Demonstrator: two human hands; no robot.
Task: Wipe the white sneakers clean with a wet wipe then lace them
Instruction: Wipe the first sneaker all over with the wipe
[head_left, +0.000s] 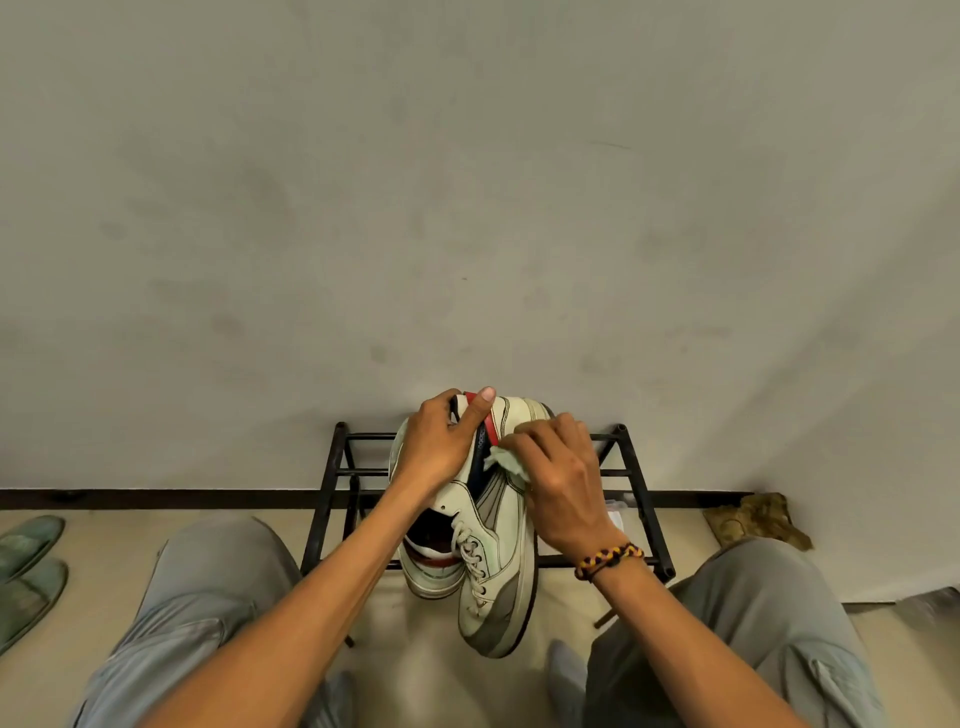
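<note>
Against a bare grey wall, above a black shoe rack (636, 470), I see my left hand (435, 449) gripping the heel of one white sneaker (501, 540) while my right hand (558, 480) presses a wet wipe (503, 460) to its side. Wiping looks underway; the second sneaker (434, 564) behind it and any lacing remain, I judge.

2 sneakers (493, 545) before rack (647, 499), slippers (28, 566) far left, wall (467, 182) behind

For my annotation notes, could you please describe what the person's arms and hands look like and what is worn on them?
Both forearms are bare, with no sleeves or gloves in view. The right hand has a braided bracelet of yellow, dark red and black cord at the wrist. The left hand wears nothing visible.
</note>
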